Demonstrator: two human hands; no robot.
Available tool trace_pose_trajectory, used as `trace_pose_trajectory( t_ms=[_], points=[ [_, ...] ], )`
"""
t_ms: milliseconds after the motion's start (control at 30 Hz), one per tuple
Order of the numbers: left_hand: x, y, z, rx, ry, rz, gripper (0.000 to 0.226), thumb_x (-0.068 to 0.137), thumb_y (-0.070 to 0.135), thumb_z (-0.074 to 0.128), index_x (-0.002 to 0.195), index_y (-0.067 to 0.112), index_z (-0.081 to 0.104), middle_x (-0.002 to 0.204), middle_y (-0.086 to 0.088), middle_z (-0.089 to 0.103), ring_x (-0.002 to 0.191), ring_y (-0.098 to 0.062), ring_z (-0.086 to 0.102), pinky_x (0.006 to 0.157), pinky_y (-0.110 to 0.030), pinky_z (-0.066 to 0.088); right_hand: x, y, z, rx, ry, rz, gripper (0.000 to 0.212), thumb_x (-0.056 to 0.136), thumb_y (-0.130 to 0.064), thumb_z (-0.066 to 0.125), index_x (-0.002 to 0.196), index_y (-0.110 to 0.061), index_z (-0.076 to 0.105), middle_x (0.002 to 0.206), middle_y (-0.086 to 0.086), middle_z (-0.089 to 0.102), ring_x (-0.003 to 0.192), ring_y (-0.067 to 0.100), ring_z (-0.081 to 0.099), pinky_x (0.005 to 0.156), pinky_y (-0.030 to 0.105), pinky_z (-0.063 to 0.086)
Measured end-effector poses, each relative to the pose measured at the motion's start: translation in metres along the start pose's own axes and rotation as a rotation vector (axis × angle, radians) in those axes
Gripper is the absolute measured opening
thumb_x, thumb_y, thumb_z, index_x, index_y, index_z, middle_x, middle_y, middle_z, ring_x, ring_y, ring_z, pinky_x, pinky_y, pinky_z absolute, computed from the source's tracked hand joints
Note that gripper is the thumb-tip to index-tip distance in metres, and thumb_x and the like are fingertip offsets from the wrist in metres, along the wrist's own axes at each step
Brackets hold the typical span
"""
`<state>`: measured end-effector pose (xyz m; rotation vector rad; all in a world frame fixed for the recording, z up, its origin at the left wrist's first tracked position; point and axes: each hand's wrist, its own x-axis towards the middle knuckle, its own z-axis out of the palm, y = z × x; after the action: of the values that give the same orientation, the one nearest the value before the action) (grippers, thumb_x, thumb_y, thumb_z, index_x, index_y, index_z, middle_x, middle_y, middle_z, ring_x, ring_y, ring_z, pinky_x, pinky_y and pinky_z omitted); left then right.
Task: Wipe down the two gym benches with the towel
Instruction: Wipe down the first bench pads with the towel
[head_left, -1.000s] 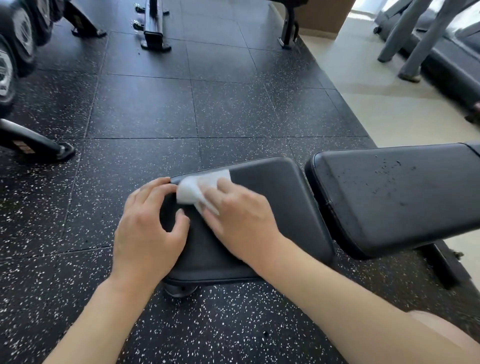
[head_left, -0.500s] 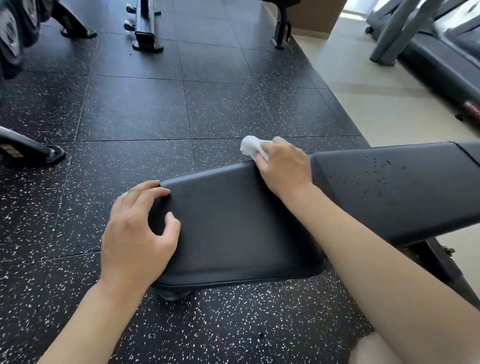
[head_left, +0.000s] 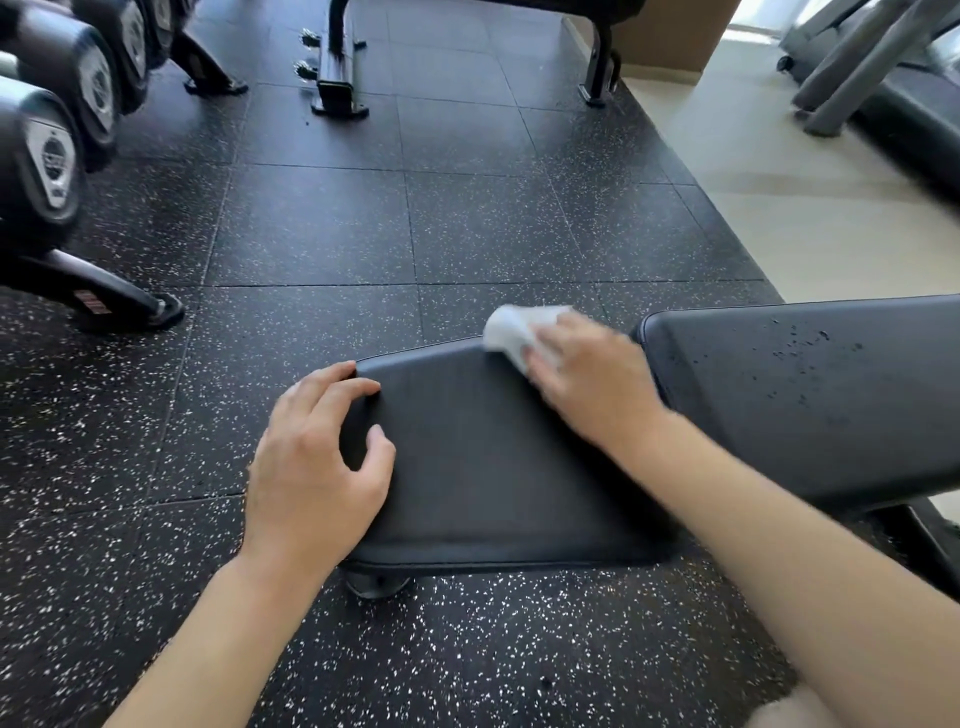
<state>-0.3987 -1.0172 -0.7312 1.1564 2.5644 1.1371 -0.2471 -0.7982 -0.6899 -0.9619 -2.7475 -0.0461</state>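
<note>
A black padded gym bench stands in front of me, with its seat pad (head_left: 498, 457) in the middle and its longer back pad (head_left: 810, 395) to the right, speckled with droplets. My right hand (head_left: 587, 379) presses a small white towel (head_left: 519, 330) against the far edge of the seat pad, near the gap between the two pads. My left hand (head_left: 317, 462) grips the seat pad's left end, fingers curled over the edge and thumb on top. A second bench (head_left: 337, 78) stands far back; only its frame and feet show.
A dumbbell rack (head_left: 57, 156) with black dumbbells fills the left side, one foot (head_left: 130, 304) reaching toward the bench. Speckled rubber floor tiles (head_left: 467, 218) lie between. Beige flooring (head_left: 789, 208) and treadmill frames (head_left: 872, 62) are at the right rear.
My right hand swept the towel from the seat pad's left end to its far right edge, where it now stays. My left hand kept its grip on the left end.
</note>
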Motion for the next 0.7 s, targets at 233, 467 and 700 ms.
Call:
trace_pose_trajectory(
  t_ms=[233, 467, 700],
  points=[
    [0.003, 0.005, 0.005, 0.053, 0.020, -0.010, 0.041, 0.088, 0.017, 0.072, 0.128, 0.021, 0.067, 0.143, 0.007, 0.059, 0.131, -0.023, 0.052, 0.108, -0.052, 0.048, -0.007, -0.045, 0.012, 0.044, 0.063, -0.044, 0.023, 0.099, -0.040, 0.056, 0.108, -0.022, 0.068, 0.098, 0.004, 0.064, 0.082, 0.031, 0.069, 0.065, 0.037, 0.050],
    [0.008, 0.011, 0.009, 0.150, 0.017, 0.019, 0.049, 0.090, 0.032, 0.055, 0.136, 0.016, 0.063, 0.144, -0.002, 0.058, 0.133, -0.030, 0.051, 0.110, -0.055, 0.045, -0.020, -0.029, -0.001, 0.110, 0.041, -0.183, 0.044, 0.097, -0.051, 0.040, 0.114, -0.028, 0.072, 0.099, 0.002, 0.068, 0.079, 0.031, 0.071, 0.059, 0.036, 0.053],
    [0.009, 0.012, 0.018, 0.295, 0.048, 0.030, 0.055, 0.092, 0.039, 0.050, 0.142, 0.017, 0.058, 0.147, -0.002, 0.057, 0.138, -0.031, 0.050, 0.109, -0.054, 0.043, 0.036, 0.036, 0.016, -0.041, 0.039, 0.200, 0.031, 0.101, -0.041, 0.053, 0.083, -0.017, 0.062, 0.082, 0.000, 0.049, 0.074, 0.036, 0.062, 0.062, 0.034, 0.029]
  ],
)
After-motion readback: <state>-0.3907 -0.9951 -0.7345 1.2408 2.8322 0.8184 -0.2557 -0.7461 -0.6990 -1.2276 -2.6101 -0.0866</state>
